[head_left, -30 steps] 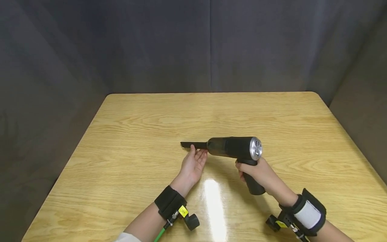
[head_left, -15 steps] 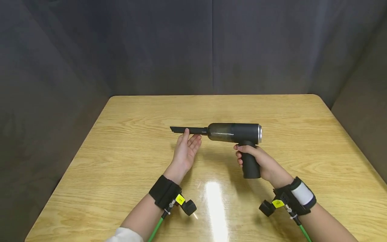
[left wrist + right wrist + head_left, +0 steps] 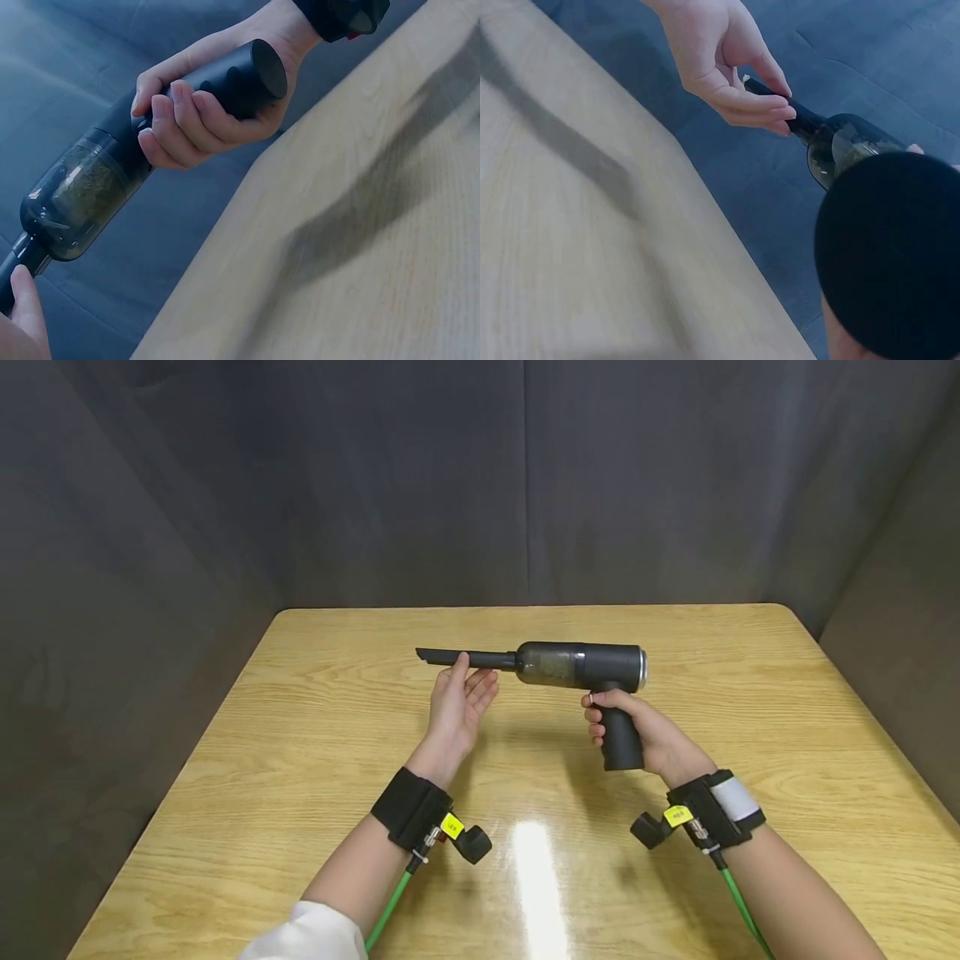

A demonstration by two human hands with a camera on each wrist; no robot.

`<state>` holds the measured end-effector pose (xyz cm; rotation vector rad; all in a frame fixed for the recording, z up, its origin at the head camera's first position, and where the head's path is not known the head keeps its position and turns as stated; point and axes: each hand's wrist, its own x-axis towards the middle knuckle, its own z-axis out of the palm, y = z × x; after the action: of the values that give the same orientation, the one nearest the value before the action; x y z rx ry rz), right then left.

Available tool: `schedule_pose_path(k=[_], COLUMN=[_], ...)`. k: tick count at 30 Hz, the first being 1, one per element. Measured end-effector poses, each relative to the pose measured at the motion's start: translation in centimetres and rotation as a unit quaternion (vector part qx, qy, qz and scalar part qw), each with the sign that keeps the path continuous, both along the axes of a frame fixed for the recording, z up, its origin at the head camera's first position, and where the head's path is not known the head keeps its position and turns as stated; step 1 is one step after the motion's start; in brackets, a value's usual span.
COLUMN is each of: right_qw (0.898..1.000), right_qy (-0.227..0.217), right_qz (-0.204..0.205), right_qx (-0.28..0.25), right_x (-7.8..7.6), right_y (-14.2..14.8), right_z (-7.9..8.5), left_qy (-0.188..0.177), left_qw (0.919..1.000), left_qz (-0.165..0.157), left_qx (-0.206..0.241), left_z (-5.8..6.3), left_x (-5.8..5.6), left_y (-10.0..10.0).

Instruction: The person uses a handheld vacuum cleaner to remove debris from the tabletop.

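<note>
A black handheld vacuum cleaner [image 3: 611, 665] is held sideways above the table, its narrow crevice nozzle [image 3: 491, 660] pointing left. Its see-through dust cup [image 3: 86, 187] shows a pale filter inside. My right hand [image 3: 651, 727] grips the handle, fingers curled round it and thumb near the top, as the left wrist view shows closely. My left hand [image 3: 453, 706] pinches the nozzle between thumb and fingertips, partway along its length; the right wrist view shows this from the other side. The handle's round base [image 3: 896, 255] hides most of my right hand there.
Under the hands lies a wood-grain table [image 3: 337, 777] with rounded far corners. Dark grey curtains [image 3: 390, 485] enclose its back and sides. Each wrist wears a black strap with a small camera [image 3: 472, 843] and a green cable [image 3: 390, 906].
Both hands have lifted the vacuum cleaner up and away from me. It has turned, so its side shows rather than its silver rear end. The grips look the same.
</note>
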<state>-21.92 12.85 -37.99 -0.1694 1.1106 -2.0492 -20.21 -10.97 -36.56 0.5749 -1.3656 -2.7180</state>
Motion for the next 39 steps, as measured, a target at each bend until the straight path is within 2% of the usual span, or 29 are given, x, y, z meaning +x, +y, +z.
schedule_pose_path(k=[9,14,17,19,20,23,25,26,31,34,39], right_qw=[1.000,0.997,0.988,0.971,0.956,0.897,0.862,0.848,0.797,0.775,0.756], right_qy=[-0.001,0.020,0.053,0.098,0.123,0.181,0.197,0.199,0.238,0.264,0.281], right_qz=[-0.010,-0.039,-0.068,-0.084,-0.090,-0.094,-0.090,-0.089,-0.120,-0.148,-0.175], right_qx=[0.006,0.060,0.130,0.203,0.251,0.393,0.459,0.484,0.542,0.555,0.565], right_x=[-0.7,-0.8,-1.0,-1.0,-1.1,-1.0,-1.0,-1.0,-1.1,-1.1,-1.1], right_y=[-0.2,-0.5,-0.7,-0.8,-0.9,-0.9,-0.9,-0.9,-1.2,-1.4,-1.9], right_z=[0.6,0.4,-0.1,-0.5,-0.8,-1.6,-2.3,-2.7,-4.5,-5.2,-5.5], left_qy=[0.005,-0.001,-0.008,-0.018,-0.023,-0.040,-0.048,-0.051,-0.087,-0.106,-0.118], left_qw=[1.0000,1.0000,0.9999,0.9998,0.9997,0.9989,0.9981,0.9976,0.9938,0.9913,0.9900], left_qz=[0.005,0.006,0.006,0.001,-0.003,-0.017,-0.027,-0.032,-0.047,-0.049,-0.046], left_qx=[-0.006,-0.003,-0.003,-0.006,-0.007,-0.019,-0.027,-0.034,-0.052,-0.061,-0.062], left_z=[0.9,0.7,0.3,-0.1,-0.4,-1.5,-2.4,-3.0,-5.3,-6.2,-7.1], left_x=[-0.7,-0.9,-1.1,-1.4,-1.6,-2.1,-2.4,-2.4,-2.8,-2.9,-3.0], left_y=[-0.1,-0.2,-0.3,-0.5,-0.6,-1.0,-1.3,-1.4,-2.2,-2.7,-3.2])
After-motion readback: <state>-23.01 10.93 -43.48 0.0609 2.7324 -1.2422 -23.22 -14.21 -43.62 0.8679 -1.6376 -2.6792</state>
